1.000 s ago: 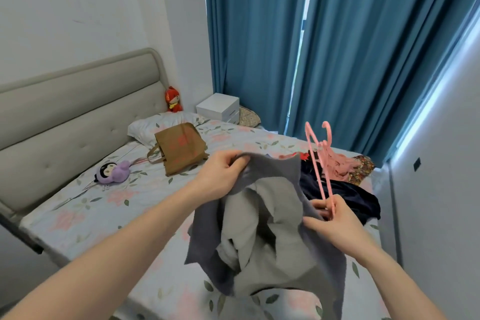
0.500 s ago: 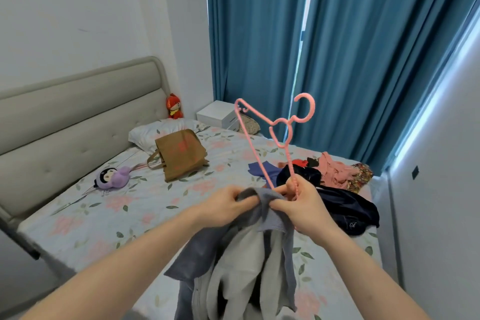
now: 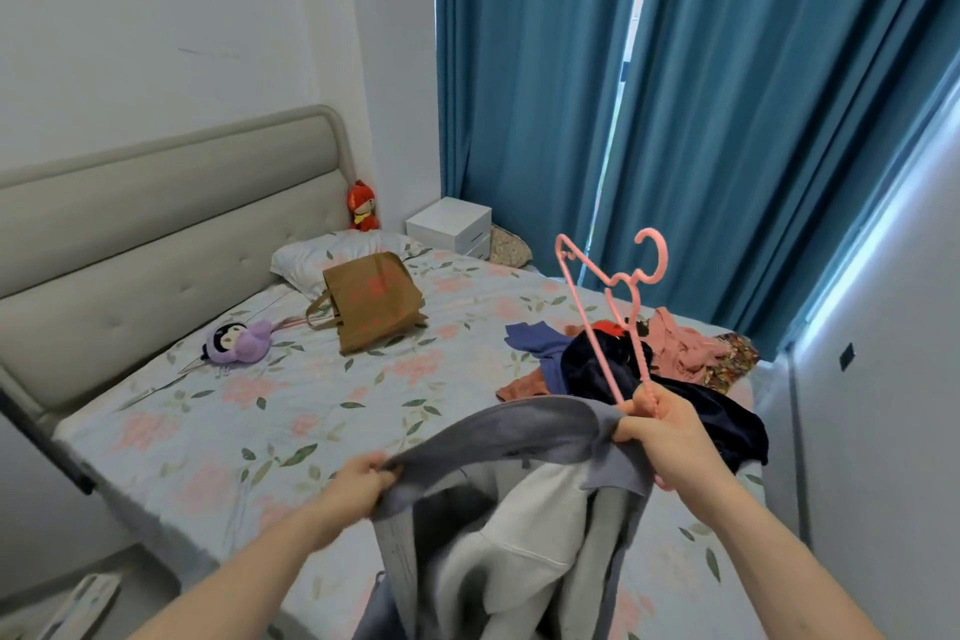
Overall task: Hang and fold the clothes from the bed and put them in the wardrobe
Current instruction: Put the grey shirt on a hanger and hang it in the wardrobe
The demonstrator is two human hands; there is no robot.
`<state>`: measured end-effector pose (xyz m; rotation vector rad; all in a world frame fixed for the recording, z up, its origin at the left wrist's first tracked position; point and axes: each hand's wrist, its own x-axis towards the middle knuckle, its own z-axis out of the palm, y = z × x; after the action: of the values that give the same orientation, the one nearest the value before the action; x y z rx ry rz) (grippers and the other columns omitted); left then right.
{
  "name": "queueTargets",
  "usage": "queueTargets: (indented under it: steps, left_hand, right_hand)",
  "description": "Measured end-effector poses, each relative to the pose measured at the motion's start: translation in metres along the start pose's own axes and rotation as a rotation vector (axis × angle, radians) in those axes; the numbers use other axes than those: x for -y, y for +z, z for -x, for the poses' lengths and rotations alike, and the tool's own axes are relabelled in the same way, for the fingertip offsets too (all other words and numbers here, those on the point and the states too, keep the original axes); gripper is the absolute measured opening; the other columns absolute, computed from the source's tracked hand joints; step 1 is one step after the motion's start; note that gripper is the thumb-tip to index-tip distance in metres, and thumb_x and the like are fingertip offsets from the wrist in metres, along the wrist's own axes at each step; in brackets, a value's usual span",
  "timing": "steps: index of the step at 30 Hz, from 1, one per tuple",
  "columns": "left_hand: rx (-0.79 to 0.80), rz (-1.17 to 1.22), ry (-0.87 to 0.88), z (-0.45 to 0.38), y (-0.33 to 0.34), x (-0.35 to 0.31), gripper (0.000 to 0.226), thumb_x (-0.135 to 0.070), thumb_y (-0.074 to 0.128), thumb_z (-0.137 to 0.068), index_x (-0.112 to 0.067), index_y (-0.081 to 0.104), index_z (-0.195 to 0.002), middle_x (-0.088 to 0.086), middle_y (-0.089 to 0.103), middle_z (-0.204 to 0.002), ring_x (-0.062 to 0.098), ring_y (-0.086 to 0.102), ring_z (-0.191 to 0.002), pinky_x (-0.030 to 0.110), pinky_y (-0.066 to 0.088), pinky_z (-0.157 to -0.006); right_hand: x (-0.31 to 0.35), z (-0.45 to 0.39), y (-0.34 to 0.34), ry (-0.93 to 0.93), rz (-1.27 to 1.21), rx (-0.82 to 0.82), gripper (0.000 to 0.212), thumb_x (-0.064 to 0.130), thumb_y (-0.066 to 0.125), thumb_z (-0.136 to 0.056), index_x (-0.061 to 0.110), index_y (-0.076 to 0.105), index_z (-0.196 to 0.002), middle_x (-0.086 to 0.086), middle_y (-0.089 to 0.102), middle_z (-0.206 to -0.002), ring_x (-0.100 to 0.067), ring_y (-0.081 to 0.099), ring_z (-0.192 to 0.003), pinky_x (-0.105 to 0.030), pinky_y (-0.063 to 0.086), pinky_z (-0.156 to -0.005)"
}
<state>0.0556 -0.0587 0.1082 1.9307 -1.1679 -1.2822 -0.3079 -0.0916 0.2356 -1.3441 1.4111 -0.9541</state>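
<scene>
Two hands are gripping one grey garment (image 3: 498,499) above the near edge of the bed (image 3: 311,411). The left hand (image 3: 361,481) is pinching its left edge; the right hand (image 3: 667,437) is clutching the right edge together with a pink hanger (image 3: 608,307). Half a second ago the hands were bunched together; now they are spreading the cloth wide. The garment's lower part is blurring and running off frame.
</scene>
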Motion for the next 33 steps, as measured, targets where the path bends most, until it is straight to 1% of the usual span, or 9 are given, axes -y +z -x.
queueTargets:
  steps: [3, 6, 11, 14, 20, 23, 27, 30, 33]
  left_hand:
    - [-0.091, 0.217, 0.085, 0.013, -0.029, -0.053, 0.018, -0.009, 0.057, -0.099, -0.009, 0.074, -0.095, 0.018, 0.074, -0.096, 0.027, 0.070, -0.086, 0.036, 0.055, -0.075]
    - [-0.078, 0.424, 0.114, 0.029, -0.051, -0.111, 0.020, -0.027, 0.068, -0.094, -0.008, 0.074, -0.098, 0.017, 0.076, -0.095, 0.030, 0.073, -0.086, 0.036, 0.055, -0.070]
    - [-0.141, 0.252, 0.229, 0.032, -0.052, -0.160, 0.029, -0.035, 0.062, -0.100, -0.011, 0.076, -0.090, -0.001, 0.078, -0.078, 0.013, 0.073, -0.074, 0.022, 0.053, -0.060]
    - [-0.209, 0.187, 0.290, 0.026, -0.054, -0.165, 0.034, -0.035, 0.057, -0.103, -0.014, 0.074, -0.083, -0.003, 0.074, -0.073, 0.012, 0.065, -0.069, 0.021, 0.047, -0.057]
    - [-0.278, 0.174, 0.347, 0.014, -0.077, -0.173, 0.030, -0.032, 0.056, -0.103, -0.012, 0.073, -0.090, 0.003, 0.071, -0.083, 0.015, 0.060, -0.080, 0.028, 0.046, -0.070]
    - [-0.247, 0.163, 0.412, 0.017, -0.077, -0.178, 0.031, -0.032, 0.057, -0.103, -0.007, 0.074, -0.094, 0.001, 0.071, -0.081, 0.012, 0.060, -0.078, 0.026, 0.046, -0.068]
    - [-0.218, 0.136, 0.518, 0.031, -0.067, -0.187, 0.028, -0.031, 0.058, -0.103, -0.019, 0.072, -0.082, -0.012, 0.070, -0.069, 0.002, 0.061, -0.067, 0.025, 0.045, -0.064]
    - [-0.211, 0.177, 0.600, 0.048, -0.060, -0.198, 0.025, -0.032, 0.059, -0.101, -0.021, 0.073, -0.084, -0.010, 0.072, -0.073, 0.007, 0.065, -0.074, 0.026, 0.050, -0.066]
    - [-0.176, 0.157, 0.703, 0.070, -0.053, -0.209, 0.022, -0.031, 0.059, -0.101, -0.021, 0.073, -0.087, -0.007, 0.074, -0.078, 0.009, 0.067, -0.078, 0.030, 0.053, -0.071]
  right_hand:
    - [-0.020, -0.003, -0.021, 0.051, 0.170, -0.009, 0.042, -0.009, 0.062, -0.072, 0.018, 0.029, -0.071, -0.001, 0.060, -0.064, -0.022, 0.046, -0.067, -0.040, 0.039, -0.068]
    - [-0.028, 0.001, -0.027, 0.085, 0.241, 0.037, 0.038, 0.007, 0.068, -0.073, 0.018, 0.033, -0.072, -0.010, 0.068, -0.071, -0.022, 0.055, -0.063, -0.047, 0.050, -0.068]
    - [0.003, 0.018, -0.023, -0.052, 0.258, 0.207, 0.042, 0.038, 0.057, -0.103, 0.014, 0.045, -0.071, -0.004, 0.046, -0.058, -0.019, 0.035, -0.048, -0.029, 0.036, -0.044]
    - [0.023, 0.034, -0.021, -0.111, 0.214, 0.345, 0.050, 0.049, 0.044, -0.099, 0.010, 0.055, -0.071, -0.005, 0.047, -0.054, -0.018, 0.038, -0.044, -0.027, 0.040, -0.044]
    - [0.033, 0.046, -0.016, -0.138, 0.314, 0.404, 0.046, 0.043, 0.041, -0.105, 0.016, 0.072, -0.084, -0.001, 0.042, -0.054, -0.016, 0.032, -0.048, -0.027, 0.028, -0.050]
    - [0.033, 0.045, -0.004, -0.161, 0.349, 0.385, 0.047, 0.040, 0.042, -0.106, 0.011, 0.072, -0.084, 0.006, 0.041, -0.049, -0.011, 0.030, -0.044, -0.021, 0.027, -0.050]
    - [0.023, 0.038, 0.015, -0.192, 0.352, 0.354, 0.045, 0.030, 0.043, -0.109, 0.005, 0.070, -0.084, 0.009, 0.042, -0.047, -0.005, 0.033, -0.043, -0.015, 0.029, -0.051]
    - [0.007, 0.029, 0.031, -0.269, 0.451, 0.289, 0.037, 0.031, 0.045, -0.108, 0.025, 0.068, -0.078, -0.002, 0.057, -0.058, -0.007, 0.042, -0.050, -0.023, 0.033, -0.054]
    - [-0.012, 0.021, 0.050, -0.335, 0.420, 0.163, 0.034, 0.027, 0.049, -0.105, 0.028, 0.060, -0.073, -0.008, 0.059, -0.068, -0.007, 0.044, -0.055, -0.034, 0.038, -0.059]
